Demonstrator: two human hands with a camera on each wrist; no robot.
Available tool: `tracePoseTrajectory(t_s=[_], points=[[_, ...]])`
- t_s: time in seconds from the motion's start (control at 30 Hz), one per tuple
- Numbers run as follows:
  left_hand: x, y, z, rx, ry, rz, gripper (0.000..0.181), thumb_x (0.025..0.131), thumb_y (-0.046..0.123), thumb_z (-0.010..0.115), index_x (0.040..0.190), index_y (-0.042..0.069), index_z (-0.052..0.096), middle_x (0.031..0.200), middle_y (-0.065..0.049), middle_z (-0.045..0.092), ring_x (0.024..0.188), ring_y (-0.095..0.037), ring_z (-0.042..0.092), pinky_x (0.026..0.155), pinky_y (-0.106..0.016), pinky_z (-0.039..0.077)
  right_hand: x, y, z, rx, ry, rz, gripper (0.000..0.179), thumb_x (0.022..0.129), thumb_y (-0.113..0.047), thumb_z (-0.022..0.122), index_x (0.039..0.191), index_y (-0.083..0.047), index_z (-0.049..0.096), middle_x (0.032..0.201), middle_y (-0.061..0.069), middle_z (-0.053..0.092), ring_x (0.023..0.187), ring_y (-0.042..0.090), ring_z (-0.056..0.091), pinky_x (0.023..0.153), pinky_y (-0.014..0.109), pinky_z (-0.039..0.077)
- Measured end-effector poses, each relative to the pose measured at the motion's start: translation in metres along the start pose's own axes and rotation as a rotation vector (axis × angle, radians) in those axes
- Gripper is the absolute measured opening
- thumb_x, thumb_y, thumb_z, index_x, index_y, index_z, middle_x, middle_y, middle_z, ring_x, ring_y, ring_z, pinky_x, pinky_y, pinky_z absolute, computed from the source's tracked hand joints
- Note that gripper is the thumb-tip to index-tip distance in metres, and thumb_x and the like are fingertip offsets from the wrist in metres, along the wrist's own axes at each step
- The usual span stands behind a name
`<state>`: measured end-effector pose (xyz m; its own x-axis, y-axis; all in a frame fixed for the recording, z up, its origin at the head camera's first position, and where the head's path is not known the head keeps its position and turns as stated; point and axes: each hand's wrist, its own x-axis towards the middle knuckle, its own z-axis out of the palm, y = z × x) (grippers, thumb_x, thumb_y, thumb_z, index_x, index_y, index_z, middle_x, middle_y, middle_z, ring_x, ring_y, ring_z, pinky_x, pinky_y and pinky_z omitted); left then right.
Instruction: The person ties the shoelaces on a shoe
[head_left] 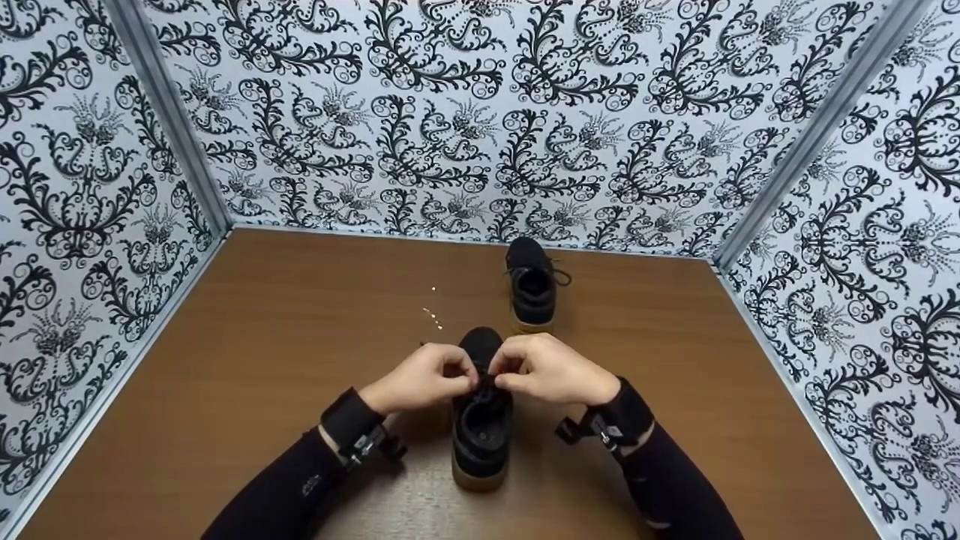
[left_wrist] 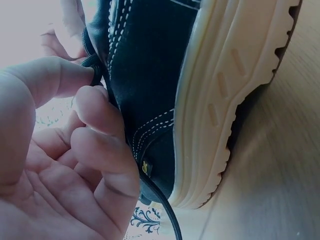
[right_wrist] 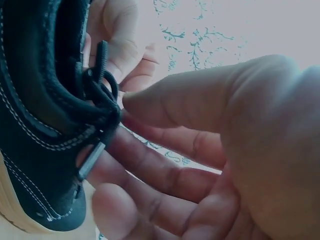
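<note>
A black shoe (head_left: 480, 454) with a tan sole and white stitching stands upright on the table, toe pointing away from me. Both hands meet over its lacing. My left hand (head_left: 424, 381) pinches a black shoelace (left_wrist: 93, 67) between thumb and finger, close against the shoe's upper. From the other side my right hand (head_left: 561, 371) pinches the lace (right_wrist: 112, 102) near the knot at the shoe opening, thumb and forefinger together. A lace end with a tip (right_wrist: 91, 161) hangs by the right fingers. One loose lace strand (left_wrist: 165, 202) trails down in the left wrist view.
A second black shoe (head_left: 532, 300) stands farther back on the brown table (head_left: 300, 300), its lace looped out on the right side. Patterned black-and-white panels (head_left: 450, 112) with grey metal posts (head_left: 172, 120) enclose the table at the back and sides.
</note>
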<state>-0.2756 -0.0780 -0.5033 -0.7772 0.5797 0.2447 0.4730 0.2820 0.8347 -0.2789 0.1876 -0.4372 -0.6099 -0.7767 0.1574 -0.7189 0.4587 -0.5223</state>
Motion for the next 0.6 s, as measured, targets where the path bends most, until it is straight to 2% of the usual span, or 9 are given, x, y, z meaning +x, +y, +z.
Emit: tracePoseTrajectory(t_s=[0.17, 0.27, 0.43, 0.6], points=[[0.000, 0.000, 0.000, -0.006, 0.005, -0.001, 0.011, 0.096, 0.000, 0.073, 0.097, 0.009, 0.080, 0.091, 0.005, 0.073, 0.080, -0.010, 0.064, 0.071, -0.022, 0.051, -0.001, 0.000, -0.003, 0.013, -0.044, -0.026, 0.017, 0.097, -0.017, 0.089, 0.109, -0.013, 0.078, 0.105, -0.002, 0.071, 0.090, 0.021, 0.071, 0.080, 0.037, 0.062], [0.000, -0.001, 0.000, -0.003, 0.007, -0.003, 0.010, 0.096, 0.002, 0.074, 0.097, 0.009, 0.080, 0.091, 0.004, 0.073, 0.080, -0.010, 0.064, 0.071, -0.022, 0.051, 0.000, 0.001, -0.001, 0.007, -0.051, -0.037, 0.022, 0.093, -0.023, 0.094, 0.104, -0.016, 0.077, 0.104, -0.005, 0.066, 0.089, 0.020, 0.068, 0.078, 0.029, 0.058], [0.000, 0.001, -0.001, -0.014, -0.001, -0.017, 0.010, 0.096, 0.002, 0.073, 0.096, 0.009, 0.079, 0.091, 0.005, 0.073, 0.079, -0.009, 0.065, 0.069, -0.021, 0.052, 0.001, 0.003, 0.004, -0.011, -0.041, -0.045, 0.027, 0.088, -0.027, 0.098, 0.095, -0.018, 0.073, 0.102, -0.007, 0.061, 0.090, 0.015, 0.062, 0.077, 0.027, 0.054], [-0.001, 0.001, -0.001, -0.047, -0.023, -0.046, 0.009, 0.099, 0.005, 0.072, 0.097, 0.010, 0.078, 0.086, 0.007, 0.071, 0.068, -0.006, 0.063, 0.062, -0.022, 0.053, 0.002, 0.001, 0.010, -0.061, -0.031, -0.040, 0.033, 0.086, -0.033, 0.100, 0.089, -0.019, 0.069, 0.099, -0.008, 0.057, 0.088, 0.011, 0.058, 0.075, 0.026, 0.051]])
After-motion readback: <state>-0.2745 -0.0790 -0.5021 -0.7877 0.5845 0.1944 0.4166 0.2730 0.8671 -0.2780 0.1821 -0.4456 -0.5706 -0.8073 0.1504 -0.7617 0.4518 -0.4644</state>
